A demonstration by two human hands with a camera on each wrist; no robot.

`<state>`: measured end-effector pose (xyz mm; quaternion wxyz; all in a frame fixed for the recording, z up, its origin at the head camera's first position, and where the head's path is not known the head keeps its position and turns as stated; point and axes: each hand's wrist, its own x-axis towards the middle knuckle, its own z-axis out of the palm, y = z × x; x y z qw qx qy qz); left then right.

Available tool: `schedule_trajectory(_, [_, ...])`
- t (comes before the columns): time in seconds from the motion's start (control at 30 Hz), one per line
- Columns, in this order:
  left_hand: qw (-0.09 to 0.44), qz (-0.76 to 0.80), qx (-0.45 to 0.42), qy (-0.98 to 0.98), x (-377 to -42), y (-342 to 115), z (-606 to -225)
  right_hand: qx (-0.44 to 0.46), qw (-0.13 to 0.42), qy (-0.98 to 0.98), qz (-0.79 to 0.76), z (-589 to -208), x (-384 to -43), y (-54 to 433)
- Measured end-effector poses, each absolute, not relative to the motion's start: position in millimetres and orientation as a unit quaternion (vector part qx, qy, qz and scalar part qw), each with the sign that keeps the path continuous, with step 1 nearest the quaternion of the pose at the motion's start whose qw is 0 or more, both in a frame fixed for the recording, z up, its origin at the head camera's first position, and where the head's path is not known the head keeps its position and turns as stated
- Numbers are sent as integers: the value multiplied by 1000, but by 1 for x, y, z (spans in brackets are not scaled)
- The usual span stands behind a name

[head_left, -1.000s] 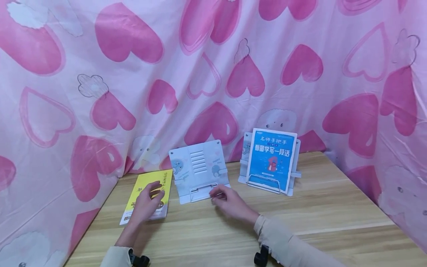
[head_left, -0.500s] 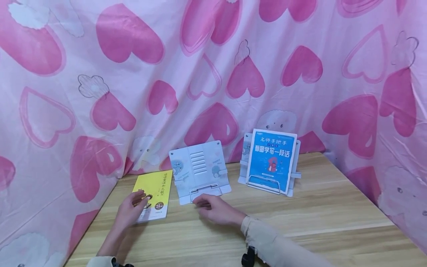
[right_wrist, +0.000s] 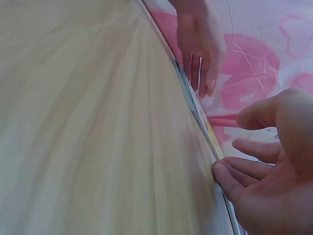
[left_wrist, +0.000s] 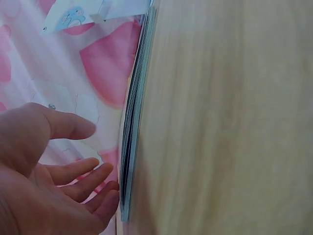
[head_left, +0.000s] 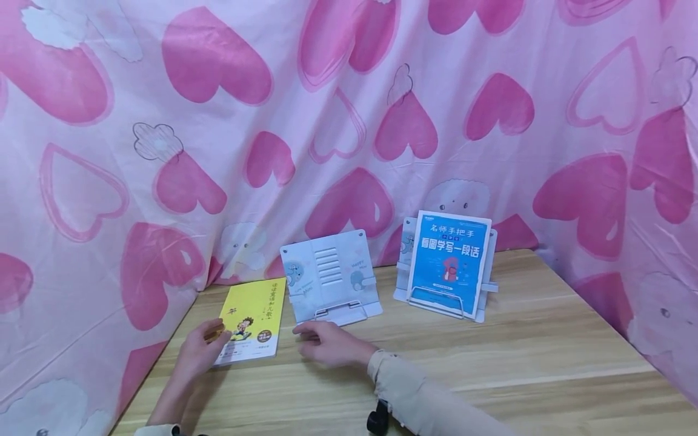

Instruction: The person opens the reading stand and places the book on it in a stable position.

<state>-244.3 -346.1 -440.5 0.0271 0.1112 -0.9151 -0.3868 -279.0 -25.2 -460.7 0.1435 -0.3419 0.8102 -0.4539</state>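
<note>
A yellow and white paperback book (head_left: 256,315) lies flat on the table's left part, its page edges showing in the left wrist view. My left hand (head_left: 200,348) is at its lower left corner, thumb and fingers loosely spread and gripping nothing. To the right of the book, my right hand (head_left: 329,344) hovers low over the wood with bent, relaxed fingers and holds nothing. Just beyond it stands a pale blue bookstand (head_left: 327,272) with a wire holder at its foot and no book on it. Whether the left fingertips (left_wrist: 111,196) touch the book, I cannot tell.
A second bookstand (head_left: 404,275) stands farther right, with a blue book (head_left: 449,260) leaning on it behind its wire holder. The wooden table (head_left: 523,345) ends at a pink curtain (head_left: 349,109) printed with hearts.
My right hand has moved left, away from the wire holder of the near bookstand toward the yellow book. My left hand has drawn back from over the book to its lower left corner.
</note>
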Motion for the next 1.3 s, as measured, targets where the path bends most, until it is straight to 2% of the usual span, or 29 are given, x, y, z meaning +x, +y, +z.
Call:
schedule_trajectory(0.6, [-2, -368, 138, -920, -245, -344, -442, -402, 115, 834, -361, -461, -263, -47])
schedule_trajectory(0.8, [-7, -354, 142, -924, -242, -340, -439, -382, 140, 830, -382, -460, -260, -48])
schedule_trajectory(1.07, [-28, -346, 164, -923, -242, -342, -436, -358, 142, 829, -406, -459, -262, -48])
schedule_trajectory(1.3, [-41, -406, 128, -904, -243, -345, -440, -352, 136, 829, -413, -463, -262, -48])
